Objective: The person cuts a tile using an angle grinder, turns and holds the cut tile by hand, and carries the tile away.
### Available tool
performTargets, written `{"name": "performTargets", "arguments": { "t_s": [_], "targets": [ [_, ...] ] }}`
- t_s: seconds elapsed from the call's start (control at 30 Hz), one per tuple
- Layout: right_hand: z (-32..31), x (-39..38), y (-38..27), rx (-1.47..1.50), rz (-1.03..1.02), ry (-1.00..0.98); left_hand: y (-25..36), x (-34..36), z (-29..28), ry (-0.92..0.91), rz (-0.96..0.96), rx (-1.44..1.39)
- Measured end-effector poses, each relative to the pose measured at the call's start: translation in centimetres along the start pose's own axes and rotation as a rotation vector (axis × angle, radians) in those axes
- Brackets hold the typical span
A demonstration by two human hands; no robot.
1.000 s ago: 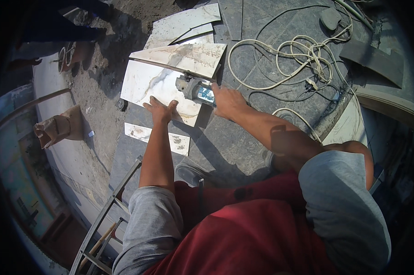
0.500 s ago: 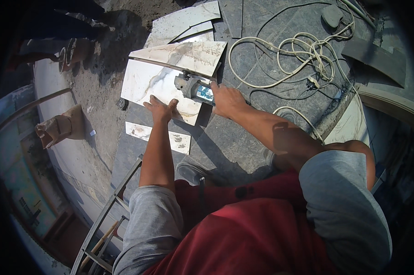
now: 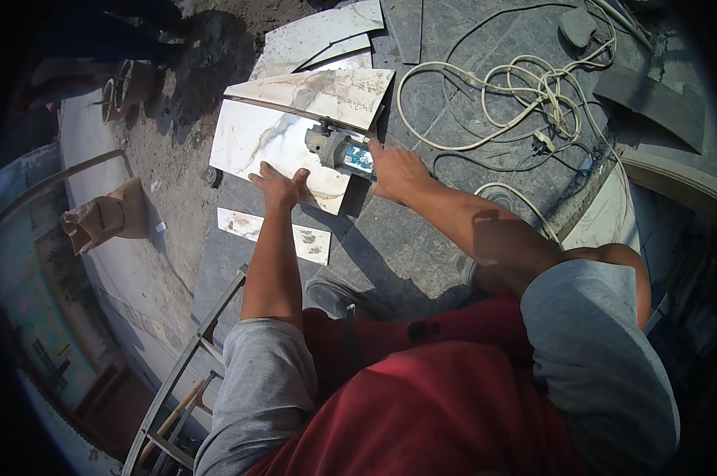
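My right hand (image 3: 398,170) is wrapped round the body of an angle grinder (image 3: 346,152), blue and grey. The grinder's head rests over a white marble-patterned tile (image 3: 251,143), close to a dark straight gap along its far edge. Beyond that gap lies another tile piece (image 3: 327,89) with brownish stains. With fingers spread, my left hand (image 3: 277,188) presses on the near edge of the tile, left of the grinder. A narrow tile strip (image 3: 275,236) lies on the paving nearer to me. The grinder's disc is hidden from view.
Coiled pale and dark cables (image 3: 533,99) spread over the paving at the right. More cut tiles (image 3: 323,36) lie at the far side. A paper sack (image 3: 105,218) stands at left, with a metal ladder (image 3: 185,365) near my left arm. Another person's legs (image 3: 97,40) show at far left.
The grinder and my right hand have shifted very slightly right. My left hand stays on the tile. At far left the other person has moved a little.
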State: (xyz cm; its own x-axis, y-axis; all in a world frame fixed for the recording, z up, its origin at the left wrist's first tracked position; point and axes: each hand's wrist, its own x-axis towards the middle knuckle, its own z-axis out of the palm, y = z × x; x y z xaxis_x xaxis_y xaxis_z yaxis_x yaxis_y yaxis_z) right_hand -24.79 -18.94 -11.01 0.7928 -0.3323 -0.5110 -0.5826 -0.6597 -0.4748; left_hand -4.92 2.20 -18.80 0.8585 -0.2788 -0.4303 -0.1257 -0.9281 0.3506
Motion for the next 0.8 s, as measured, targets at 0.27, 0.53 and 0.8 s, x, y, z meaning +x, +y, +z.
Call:
{"name": "performTargets", "arguments": {
  "t_s": [0.27,0.53,0.8],
  "targets": [
    [0.2,-0.2,0.4,-0.011,-0.008,0.014,-0.3,0.1,0.1,0.008,0.024,0.011],
    [0.1,-0.5,0.7,-0.021,-0.008,0.002,0.0,0.0,0.0,-0.001,0.006,0.018],
    [0.2,-0.9,1.0,-0.037,-0.007,0.012,0.1,0.0,0.0,-0.004,-0.010,0.060]
  ]
}}
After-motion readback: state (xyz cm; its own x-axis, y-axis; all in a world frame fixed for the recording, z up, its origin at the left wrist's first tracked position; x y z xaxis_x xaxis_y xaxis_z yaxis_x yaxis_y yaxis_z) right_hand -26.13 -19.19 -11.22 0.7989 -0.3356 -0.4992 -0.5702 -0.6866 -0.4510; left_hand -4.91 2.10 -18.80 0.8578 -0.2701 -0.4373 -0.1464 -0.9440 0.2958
